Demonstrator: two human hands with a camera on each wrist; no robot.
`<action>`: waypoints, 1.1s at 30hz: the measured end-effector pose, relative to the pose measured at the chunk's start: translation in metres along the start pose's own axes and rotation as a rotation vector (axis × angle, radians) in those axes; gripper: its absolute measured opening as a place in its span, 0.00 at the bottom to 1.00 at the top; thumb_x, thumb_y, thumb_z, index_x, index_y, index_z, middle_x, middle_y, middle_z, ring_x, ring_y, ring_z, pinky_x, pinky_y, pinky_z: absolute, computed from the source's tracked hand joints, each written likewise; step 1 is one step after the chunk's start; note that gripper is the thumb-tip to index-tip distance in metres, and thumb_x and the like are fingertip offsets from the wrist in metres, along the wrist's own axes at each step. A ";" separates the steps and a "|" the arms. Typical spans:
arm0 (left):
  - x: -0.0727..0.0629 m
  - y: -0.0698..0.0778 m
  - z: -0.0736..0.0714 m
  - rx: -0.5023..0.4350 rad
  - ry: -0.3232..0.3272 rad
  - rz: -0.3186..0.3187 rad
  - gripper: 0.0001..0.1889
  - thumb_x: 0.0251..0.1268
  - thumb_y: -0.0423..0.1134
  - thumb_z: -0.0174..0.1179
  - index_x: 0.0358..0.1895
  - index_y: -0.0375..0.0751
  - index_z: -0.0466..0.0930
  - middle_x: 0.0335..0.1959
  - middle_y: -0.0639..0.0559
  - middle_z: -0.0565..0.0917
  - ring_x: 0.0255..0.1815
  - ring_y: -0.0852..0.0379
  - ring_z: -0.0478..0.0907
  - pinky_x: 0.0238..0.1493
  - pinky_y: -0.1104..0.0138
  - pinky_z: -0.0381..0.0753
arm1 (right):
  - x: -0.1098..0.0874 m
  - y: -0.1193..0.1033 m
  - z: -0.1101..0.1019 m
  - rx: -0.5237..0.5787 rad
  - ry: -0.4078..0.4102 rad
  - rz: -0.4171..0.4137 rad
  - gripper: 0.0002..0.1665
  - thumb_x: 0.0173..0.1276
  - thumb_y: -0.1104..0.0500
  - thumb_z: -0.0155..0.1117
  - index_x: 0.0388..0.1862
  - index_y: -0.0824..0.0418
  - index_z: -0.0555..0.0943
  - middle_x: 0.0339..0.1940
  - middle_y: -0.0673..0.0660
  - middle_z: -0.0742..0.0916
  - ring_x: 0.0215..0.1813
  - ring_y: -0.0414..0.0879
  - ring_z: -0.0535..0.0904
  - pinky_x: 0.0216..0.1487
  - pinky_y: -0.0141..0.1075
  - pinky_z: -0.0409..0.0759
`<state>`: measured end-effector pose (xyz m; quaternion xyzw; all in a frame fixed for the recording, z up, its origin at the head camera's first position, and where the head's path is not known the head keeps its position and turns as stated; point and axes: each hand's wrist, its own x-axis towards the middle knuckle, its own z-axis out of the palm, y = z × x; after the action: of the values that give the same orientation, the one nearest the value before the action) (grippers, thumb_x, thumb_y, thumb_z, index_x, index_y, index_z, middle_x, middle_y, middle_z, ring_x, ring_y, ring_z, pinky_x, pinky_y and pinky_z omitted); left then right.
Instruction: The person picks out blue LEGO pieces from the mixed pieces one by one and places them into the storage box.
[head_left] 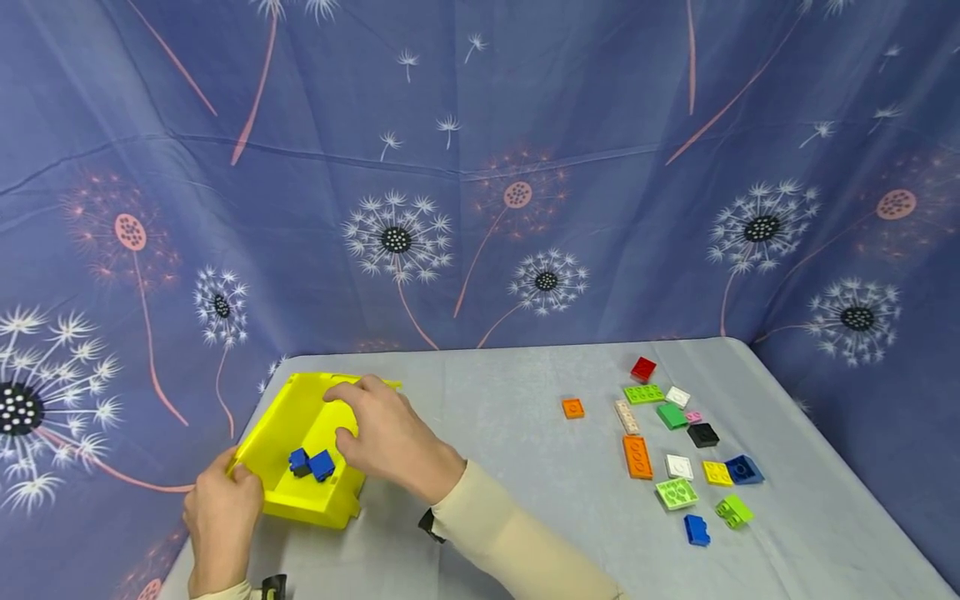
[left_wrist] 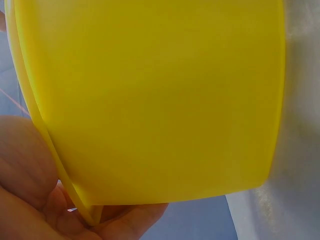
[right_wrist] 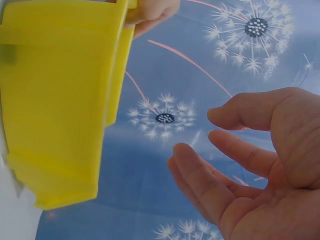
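A yellow bin (head_left: 300,502) stands on the left part of the table. My left hand (head_left: 223,506) grips its near left rim, thumb on one side and fingers on the other; the left wrist view shows the bin's outer wall (left_wrist: 165,110) close up. Inside the bin lie two blue blocks, a blue block (head_left: 322,466) and a darker blue block (head_left: 298,461) beside it. Above the bin's right side hovers my right hand (head_left: 382,429), with nothing between its loosely bent fingers. In the right wrist view the right hand (right_wrist: 255,165) is apart from the bin.
To the right, loose building blocks lie scattered on the grey-covered table (head_left: 495,500). Among them are an orange block (head_left: 637,457), a red block (head_left: 642,369), a black block (head_left: 703,434) and a blue block (head_left: 696,530). A blue dandelion-patterned cloth (head_left: 480,100) hangs behind.
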<state>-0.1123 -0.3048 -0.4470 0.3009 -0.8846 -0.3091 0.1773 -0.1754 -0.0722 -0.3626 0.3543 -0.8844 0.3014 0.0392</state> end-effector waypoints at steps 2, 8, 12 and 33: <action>0.000 -0.001 -0.001 0.004 0.006 0.006 0.26 0.74 0.35 0.41 0.70 0.30 0.73 0.64 0.21 0.75 0.58 0.17 0.71 0.58 0.33 0.67 | -0.002 0.001 -0.003 0.007 0.013 -0.002 0.26 0.72 0.56 0.67 0.68 0.46 0.79 0.58 0.50 0.83 0.35 0.36 0.75 0.31 0.23 0.73; 0.001 0.000 -0.001 0.007 0.004 0.000 0.26 0.75 0.36 0.41 0.70 0.30 0.73 0.64 0.20 0.75 0.57 0.16 0.71 0.57 0.33 0.67 | -0.009 0.007 -0.014 0.035 0.056 -0.028 0.25 0.72 0.57 0.67 0.67 0.50 0.80 0.58 0.52 0.83 0.36 0.35 0.75 0.34 0.22 0.74; 0.001 0.001 -0.001 0.002 -0.002 -0.004 0.26 0.75 0.36 0.41 0.70 0.30 0.73 0.64 0.20 0.74 0.57 0.16 0.70 0.57 0.33 0.67 | -0.014 0.011 -0.022 0.051 0.074 -0.030 0.25 0.71 0.58 0.67 0.67 0.50 0.80 0.58 0.52 0.83 0.33 0.36 0.73 0.33 0.24 0.74; 0.003 0.000 0.000 0.012 -0.018 -0.006 0.26 0.75 0.36 0.41 0.71 0.30 0.72 0.64 0.20 0.75 0.57 0.18 0.71 0.57 0.33 0.68 | -0.046 0.048 -0.062 0.110 0.174 0.055 0.26 0.70 0.60 0.67 0.67 0.51 0.80 0.59 0.52 0.84 0.50 0.44 0.84 0.48 0.31 0.85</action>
<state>-0.1141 -0.3065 -0.4463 0.3019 -0.8870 -0.3070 0.1668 -0.1813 0.0172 -0.3497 0.3041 -0.8691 0.3801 0.0879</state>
